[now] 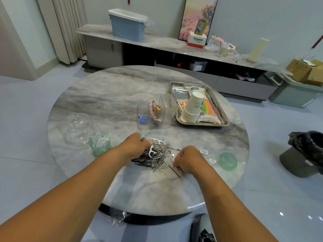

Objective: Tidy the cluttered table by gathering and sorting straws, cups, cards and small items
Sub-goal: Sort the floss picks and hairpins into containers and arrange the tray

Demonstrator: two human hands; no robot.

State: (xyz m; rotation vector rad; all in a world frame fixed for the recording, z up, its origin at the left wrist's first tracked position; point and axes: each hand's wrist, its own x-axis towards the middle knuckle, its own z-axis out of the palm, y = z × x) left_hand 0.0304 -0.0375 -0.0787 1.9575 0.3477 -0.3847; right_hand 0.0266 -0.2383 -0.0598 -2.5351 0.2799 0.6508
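On the round marbled worktop (122,95), beside a tangle of wire clips (160,157), left hand (135,145) and right hand (187,158) each pinch white plastic floss picks (153,145).

A single wide-angle camera is riding on the person's head, looking forward and steeply down over both forearms onto the round marble table (122,95), with the left hand (135,145) and right hand (189,158) sitting close below the lens near the middle of the frame. It is facing across the table toward a low cabinet (174,44) along the far wall, and the wide lens is bending the floor and wall edges at the borders. No second view is sharing the scene.
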